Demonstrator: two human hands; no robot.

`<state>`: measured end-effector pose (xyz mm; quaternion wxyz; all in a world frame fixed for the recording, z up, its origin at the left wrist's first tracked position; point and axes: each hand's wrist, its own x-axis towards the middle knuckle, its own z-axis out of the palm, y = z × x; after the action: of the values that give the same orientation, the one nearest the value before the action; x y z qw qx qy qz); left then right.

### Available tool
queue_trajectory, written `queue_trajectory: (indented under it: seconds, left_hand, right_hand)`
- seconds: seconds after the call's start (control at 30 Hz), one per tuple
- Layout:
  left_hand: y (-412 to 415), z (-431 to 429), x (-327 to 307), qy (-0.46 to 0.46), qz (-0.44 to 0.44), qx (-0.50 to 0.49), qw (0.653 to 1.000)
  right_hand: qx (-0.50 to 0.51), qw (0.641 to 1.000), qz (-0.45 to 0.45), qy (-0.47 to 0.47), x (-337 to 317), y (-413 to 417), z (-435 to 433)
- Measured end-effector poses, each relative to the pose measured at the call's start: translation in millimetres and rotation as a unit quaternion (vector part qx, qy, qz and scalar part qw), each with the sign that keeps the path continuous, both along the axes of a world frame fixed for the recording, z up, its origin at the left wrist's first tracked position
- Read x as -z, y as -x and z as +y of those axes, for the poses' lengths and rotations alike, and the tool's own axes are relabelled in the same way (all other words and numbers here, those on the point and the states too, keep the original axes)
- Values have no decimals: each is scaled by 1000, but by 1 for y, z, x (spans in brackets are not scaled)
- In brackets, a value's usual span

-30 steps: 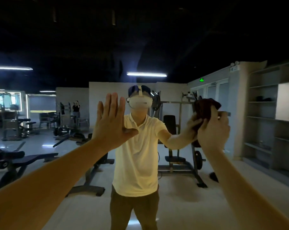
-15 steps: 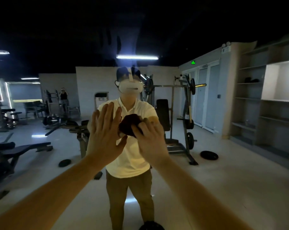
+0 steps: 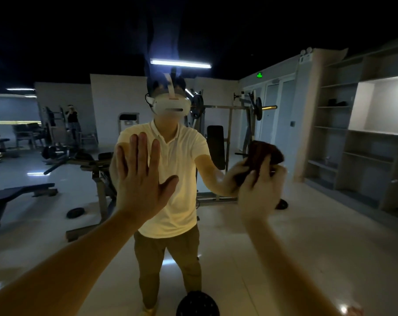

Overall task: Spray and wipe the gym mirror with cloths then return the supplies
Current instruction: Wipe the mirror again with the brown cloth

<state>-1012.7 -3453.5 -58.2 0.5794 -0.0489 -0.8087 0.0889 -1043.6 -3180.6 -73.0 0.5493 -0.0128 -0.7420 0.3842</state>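
Observation:
The gym mirror (image 3: 319,224) fills the whole view, and my own reflection stands in it at the centre. My left hand (image 3: 141,179) lies flat against the glass with its fingers straight and spread. My right hand (image 3: 260,185) grips a dark brown cloth (image 3: 264,153) and presses it on the mirror at chest height, right of the reflection. The cloth bulges out above my fingers. No spray bottle is in view.
Everything else is a reflection: weight benches (image 3: 17,195) at the left, a barbell rack (image 3: 230,124) behind the reflected person, open shelving (image 3: 353,142) at the right, and another person (image 3: 72,119) far back left. A dark round object (image 3: 197,304) sits at the bottom edge.
My right hand has swept the cloth from beside my left hand out to the right and slightly down across the glass. My left hand has stayed flat on the mirror.

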Motion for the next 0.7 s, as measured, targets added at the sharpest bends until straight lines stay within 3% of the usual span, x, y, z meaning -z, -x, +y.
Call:
queue_trajectory:
  seconds: [0.1, 0.23, 0.37, 0.43, 0.53, 0.6, 0.7]
  left_hand:
    - [-2, 1, -2, 2, -9, -1, 1000]
    - [-5, 0, -2, 8, -13, 3, 1000]
    - [-9, -1, -5, 6, -22, 2, 1000]
    - [-11, -1, -5, 0, -29, -4, 1000]
    - [-15, 1, -6, 0, -28, -3, 1000]
    - [-19, 1, -7, -1, -32, 1, 999]
    - [-32, 1, 4, -9, -44, 6, 999]
  right_hand:
    - [-84, 996, 30, -16, 17, -30, -64]
    - [-142, 971, 33, -187, 41, -40, -110]
    - [-135, 908, 83, -387, 50, -22, -57]
    - [-89, 896, 76, -428, 47, -9, -8]
    - [-8, 942, 5, -337, 34, 9, 64]
    - [21, 980, -39, -192, 25, 13, 93]
    - [25, 996, -87, -22, 24, 10, 83]
